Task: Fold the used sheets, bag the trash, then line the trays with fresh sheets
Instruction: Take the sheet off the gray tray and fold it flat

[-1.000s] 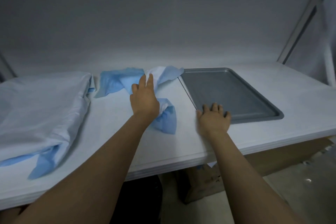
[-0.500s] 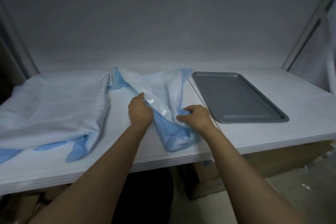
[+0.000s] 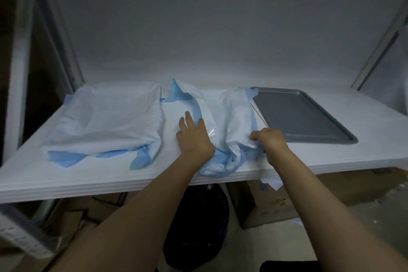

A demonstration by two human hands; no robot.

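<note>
The left hand (image 3: 194,137), curled on the fold half a second ago, is now laid flat with fingers spread, pressed on the left edge of the used sheet (image 3: 223,117). The right hand (image 3: 270,140) has been shifted rightward and is closed, the sheet's near right edge pinched in it. The sheet has been spread wider between them, mid-table (image 3: 110,174), its far corner overlapping the tray (image 3: 300,115). Counted: two sheets, the second sheet (image 3: 108,119) bunched at left; one tray; one black bag (image 3: 198,223) below.
</note>
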